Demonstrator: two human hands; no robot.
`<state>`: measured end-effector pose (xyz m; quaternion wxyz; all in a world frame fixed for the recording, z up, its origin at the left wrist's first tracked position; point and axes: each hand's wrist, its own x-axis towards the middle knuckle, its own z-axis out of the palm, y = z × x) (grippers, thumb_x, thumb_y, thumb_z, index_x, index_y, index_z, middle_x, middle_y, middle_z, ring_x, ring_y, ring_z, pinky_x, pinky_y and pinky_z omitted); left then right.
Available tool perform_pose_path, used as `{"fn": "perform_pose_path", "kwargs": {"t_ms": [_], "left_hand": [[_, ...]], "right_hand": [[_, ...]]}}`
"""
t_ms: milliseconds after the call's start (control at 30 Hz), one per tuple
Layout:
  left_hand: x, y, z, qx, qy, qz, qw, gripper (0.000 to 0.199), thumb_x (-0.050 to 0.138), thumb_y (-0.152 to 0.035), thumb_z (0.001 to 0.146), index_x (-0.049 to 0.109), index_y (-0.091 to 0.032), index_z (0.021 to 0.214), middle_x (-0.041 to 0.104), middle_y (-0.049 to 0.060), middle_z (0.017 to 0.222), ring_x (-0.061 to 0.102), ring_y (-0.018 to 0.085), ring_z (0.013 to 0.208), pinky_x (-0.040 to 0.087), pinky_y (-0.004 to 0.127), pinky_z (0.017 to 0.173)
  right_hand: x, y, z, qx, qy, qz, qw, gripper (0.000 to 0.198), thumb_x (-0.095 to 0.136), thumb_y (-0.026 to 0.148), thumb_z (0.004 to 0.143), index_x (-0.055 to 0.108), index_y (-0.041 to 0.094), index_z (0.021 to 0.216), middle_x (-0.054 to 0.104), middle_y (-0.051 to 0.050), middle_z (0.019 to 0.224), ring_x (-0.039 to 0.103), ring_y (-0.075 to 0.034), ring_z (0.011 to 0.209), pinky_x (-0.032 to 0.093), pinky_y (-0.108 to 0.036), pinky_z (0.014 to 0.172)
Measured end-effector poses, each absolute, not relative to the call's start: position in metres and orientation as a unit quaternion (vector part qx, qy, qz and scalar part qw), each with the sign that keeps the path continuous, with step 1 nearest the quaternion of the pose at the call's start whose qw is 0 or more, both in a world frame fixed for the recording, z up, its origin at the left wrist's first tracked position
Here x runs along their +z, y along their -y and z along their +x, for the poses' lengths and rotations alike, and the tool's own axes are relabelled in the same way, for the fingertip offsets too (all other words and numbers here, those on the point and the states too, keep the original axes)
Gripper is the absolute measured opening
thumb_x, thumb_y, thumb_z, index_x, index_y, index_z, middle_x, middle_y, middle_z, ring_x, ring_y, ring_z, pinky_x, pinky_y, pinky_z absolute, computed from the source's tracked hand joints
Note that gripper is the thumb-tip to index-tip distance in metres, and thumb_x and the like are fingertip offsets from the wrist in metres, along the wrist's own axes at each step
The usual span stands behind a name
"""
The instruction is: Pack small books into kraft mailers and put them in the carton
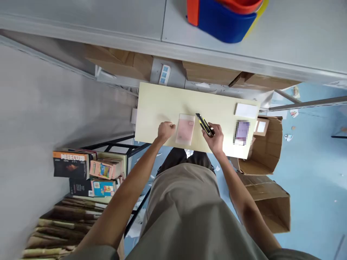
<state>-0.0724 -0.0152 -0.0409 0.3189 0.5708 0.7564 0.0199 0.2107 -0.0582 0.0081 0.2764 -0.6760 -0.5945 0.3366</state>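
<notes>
A flat pink booklet or pack (185, 130) with a pale, clear-looking border lies on the cream tabletop (151, 101) between my two hands. My left hand (166, 130) is closed in a fist just left of it, resting at the table, and no object shows in it. On the other side, my right hand (215, 139) grips a black and yellow utility knife (205, 125). The knife points up and to the left, its tip near the pack's upper right corner but apart from it. Whether its blade is out is too small to tell.
A white box (246, 110) and a blurred purple item (242, 130) lie at the table's right end. Open cardboard boxes (267, 151) stand beyond it. Books (71, 164) are stacked at left. A shelf (108, 21) with a blue bin (226, 21) overhangs the back; a power strip (164, 74) lies below.
</notes>
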Motion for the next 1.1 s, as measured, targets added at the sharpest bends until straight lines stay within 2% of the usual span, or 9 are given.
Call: {"fn": "perform_pose_path", "kwargs": {"t_ms": [167, 267, 367, 467, 533, 633, 800, 967, 1100], "left_hand": [[-0.061, 0.013, -0.097, -0.066, -0.682, 0.672, 0.281, 0.024, 0.055, -0.023, 0.091, 0.064, -0.021, 0.069, 0.065, 0.012, 0.074, 0.066, 0.029, 0.082, 0.041, 0.037, 0.076], [-0.070, 0.004, -0.109, -0.016, -0.584, 0.764, 0.274, 0.024, 0.052, -0.023, 0.096, 0.076, -0.018, 0.096, 0.075, 0.019, 0.104, 0.070, 0.034, 0.109, 0.050, 0.043, 0.094], [-0.079, -0.004, -0.123, 0.048, -0.499, 0.823, 0.269, 0.043, 0.056, -0.027, 0.097, 0.073, -0.012, 0.133, 0.065, 0.024, 0.149, 0.053, 0.039, 0.150, 0.041, 0.053, 0.123], [-0.092, -0.006, -0.137, 0.067, -0.455, 0.840, 0.287, 0.063, 0.054, -0.035, 0.101, 0.056, -0.010, 0.158, 0.042, 0.022, 0.175, 0.028, 0.039, 0.169, 0.025, 0.059, 0.136], [-0.101, -0.006, -0.146, 0.066, -0.432, 0.846, 0.305, 0.069, 0.049, -0.040, 0.105, 0.046, -0.011, 0.167, 0.034, 0.019, 0.181, 0.021, 0.038, 0.172, 0.019, 0.060, 0.138], [-0.113, -0.003, -0.156, 0.064, -0.406, 0.852, 0.324, 0.071, 0.044, -0.041, 0.108, 0.038, -0.013, 0.173, 0.032, 0.016, 0.182, 0.018, 0.036, 0.173, 0.016, 0.059, 0.140], [-0.125, 0.001, -0.163, 0.065, -0.392, 0.857, 0.329, 0.074, 0.040, -0.041, 0.110, 0.031, -0.010, 0.176, 0.027, 0.015, 0.183, 0.014, 0.035, 0.174, 0.011, 0.060, 0.142], [-0.130, 0.001, -0.163, 0.069, -0.384, 0.864, 0.320, 0.076, 0.038, -0.040, 0.109, 0.025, -0.008, 0.177, 0.022, 0.014, 0.185, 0.011, 0.034, 0.174, 0.009, 0.060, 0.142], [-0.131, 0.001, -0.163, 0.063, -0.386, 0.866, 0.312, 0.076, 0.038, -0.039, 0.109, 0.025, -0.011, 0.178, 0.022, 0.012, 0.185, 0.011, 0.032, 0.174, 0.010, 0.058, 0.143]], "right_hand": [[-0.027, 0.090, 0.140, 0.365, 0.525, -0.733, 0.234, 0.041, 0.068, 0.039, 0.096, 0.071, 0.023, 0.134, 0.072, -0.014, 0.123, 0.078, -0.031, 0.106, 0.066, -0.044, 0.097], [-0.043, 0.095, 0.106, 0.366, 0.520, -0.741, 0.217, 0.042, 0.064, 0.040, 0.099, 0.068, 0.027, 0.139, 0.076, -0.013, 0.127, 0.078, -0.033, 0.116, 0.064, -0.045, 0.102], [-0.057, 0.095, 0.079, 0.381, 0.519, -0.736, 0.209, 0.050, 0.057, 0.042, 0.104, 0.058, 0.028, 0.152, 0.077, -0.013, 0.136, 0.076, -0.032, 0.123, 0.064, -0.046, 0.104], [-0.068, 0.092, 0.059, 0.385, 0.514, -0.740, 0.197, 0.056, 0.052, 0.044, 0.108, 0.048, 0.024, 0.160, 0.075, -0.014, 0.142, 0.075, -0.032, 0.127, 0.063, -0.045, 0.105], [-0.073, 0.088, 0.048, 0.378, 0.517, -0.746, 0.183, 0.058, 0.048, 0.042, 0.110, 0.042, 0.023, 0.165, 0.071, -0.016, 0.148, 0.073, -0.032, 0.132, 0.061, -0.045, 0.108], [-0.080, 0.078, 0.034, 0.365, 0.533, -0.746, 0.161, 0.062, 0.045, 0.037, 0.110, 0.035, 0.026, 0.170, 0.066, -0.015, 0.155, 0.071, -0.035, 0.135, 0.059, -0.049, 0.112], [-0.087, 0.065, 0.018, 0.362, 0.547, -0.749, 0.095, 0.066, 0.039, 0.033, 0.111, 0.032, 0.024, 0.175, 0.072, -0.019, 0.139, 0.077, -0.040, 0.115, 0.062, -0.055, 0.103], [-0.086, 0.060, 0.008, 0.343, 0.553, -0.757, 0.059, 0.067, 0.038, 0.030, 0.112, 0.029, 0.025, 0.178, 0.071, -0.018, 0.133, 0.077, -0.034, 0.105, 0.063, -0.049, 0.098], [-0.077, 0.055, 0.005, 0.317, 0.563, -0.763, 0.008, 0.065, 0.036, 0.029, 0.115, 0.027, 0.018, 0.178, 0.070, -0.018, 0.137, 0.076, -0.031, 0.104, 0.063, -0.044, 0.094]]}}
